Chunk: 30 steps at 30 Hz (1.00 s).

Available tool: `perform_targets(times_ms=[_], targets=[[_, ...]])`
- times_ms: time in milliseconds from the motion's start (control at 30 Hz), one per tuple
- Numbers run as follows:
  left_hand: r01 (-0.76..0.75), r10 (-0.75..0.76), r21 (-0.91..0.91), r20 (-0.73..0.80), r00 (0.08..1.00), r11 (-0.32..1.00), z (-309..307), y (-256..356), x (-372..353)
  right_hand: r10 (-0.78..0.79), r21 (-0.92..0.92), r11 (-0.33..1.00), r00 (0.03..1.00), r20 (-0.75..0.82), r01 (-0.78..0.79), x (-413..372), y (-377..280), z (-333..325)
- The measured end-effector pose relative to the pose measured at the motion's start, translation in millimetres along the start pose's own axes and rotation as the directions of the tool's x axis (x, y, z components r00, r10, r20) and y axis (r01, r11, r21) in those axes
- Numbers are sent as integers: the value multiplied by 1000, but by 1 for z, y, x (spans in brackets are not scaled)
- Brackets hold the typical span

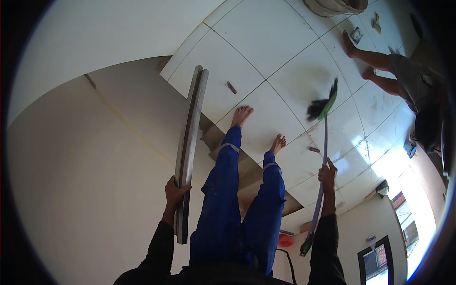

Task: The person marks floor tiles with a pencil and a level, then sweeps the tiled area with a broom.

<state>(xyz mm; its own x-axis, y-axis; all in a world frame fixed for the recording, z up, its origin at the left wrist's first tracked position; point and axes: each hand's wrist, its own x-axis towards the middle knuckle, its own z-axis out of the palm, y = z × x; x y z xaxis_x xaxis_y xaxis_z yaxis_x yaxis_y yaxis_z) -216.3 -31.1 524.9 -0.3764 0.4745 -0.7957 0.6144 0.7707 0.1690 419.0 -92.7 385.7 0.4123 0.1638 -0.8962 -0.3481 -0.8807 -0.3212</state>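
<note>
My left hand (176,191) is wrapped around a long grey metal bar (194,114) with a groove along its length, near the bar's lower end. The bar stands nearly upright in the view, left of my blue-trousered legs. My right hand (327,173) is closed round the pale purple handle of a broom (326,137). The broom's green head with dark bristles points away from me, over the white floor tiles. Its handle end reaches back past my right forearm.
Another person (418,85) sits or crouches at the right, legs stretched onto the tiles (266,42). A round tub (332,6) stands at the top. Small reddish pieces lie near my feet (242,115). A pale wall (95,156) rises close on the left.
</note>
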Motion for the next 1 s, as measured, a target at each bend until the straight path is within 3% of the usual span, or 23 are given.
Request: perform_targets(times_ms=[33, 100, 133, 200, 267, 300, 333, 367, 433, 500, 533, 667, 733, 800, 867, 933, 1000], targets=[[15, -15, -7, -2, 1000, 1000, 10, -8, -6, 79, -63, 995, 996, -47, -82, -21, -13, -16], [75, -75, -5, -1, 997, 997, 30, -13, -19, 21, -315, 948, 997, -74, -43, -82, -50, -8], [103, -103, -7, -10, 995, 995, 43, -12, -34, -39, -399, 917, 998, -45, 18, -107, -70, 4], [140, -141, -23, -34, 989, 990, 69, -10, -65, -234, -576, 767, 959, 158, 282, -103, -82, 13], [183, -187, -72, -54, 981, 981, 104, -14, -99, -534, -602, 463, 747, 396, 650, -67, -96, 45], [217, -223, -104, -55, 973, 971, 122, -18, -116, -548, -603, 406, 711, 441, 687, -46, -113, 69], [250, -259, -137, -57, 964, 959, 141, -23, -133, -646, -567, 256, 574, 502, 783, -8, -113, 101], [294, -307, -170, -50, 951, 940, 160, -19, -159, -628, -600, 182, 562, 538, 779, 33, -117, 111], [355, -368, -181, -46, 929, 917, 191, -9, -196, -547, -724, 59, 629, 552, 687, 76, -138, 110], [299, -333, -244, -112, 936, 923, 235, -36, -231, -439, -794, -20, 708, 553, 608, 87, -133, 66], [314, -351, -280, -96, 931, 907, 250, -40, -246, -414, -804, -115, 707, 573, 584, 103, -113, 21], [457, -474, -401, 62, 879, 794, 294, -48, -318, -331, -866, -255, 802, 496, 430, 73, -52, -180], [486, -505, -458, 92, 858, 744, 329, -57, -354, -324, -826, -228, 760, 563, 515, 32, -52, -243], [500, -532, -498, 90, 842, 708, 368, -65, -379, -278, -842, -242, 797, 537, 483, -29, -63, -245], [537, -570, -571, 141, 809, 621, 403, -69, -398, -225, -796, -253, 767, 601, 550, -71, -62, -221], [561, -590, -605, 178, 787, 565, 433, -75, -415, -209, -704, -202, 672, 711, 681, -87, -44, -173], [566, -597, -595, 174, 783, 570, 459, -83, -426, -175, -568, -335, 542, 822, 752, -74, -12, -110]])
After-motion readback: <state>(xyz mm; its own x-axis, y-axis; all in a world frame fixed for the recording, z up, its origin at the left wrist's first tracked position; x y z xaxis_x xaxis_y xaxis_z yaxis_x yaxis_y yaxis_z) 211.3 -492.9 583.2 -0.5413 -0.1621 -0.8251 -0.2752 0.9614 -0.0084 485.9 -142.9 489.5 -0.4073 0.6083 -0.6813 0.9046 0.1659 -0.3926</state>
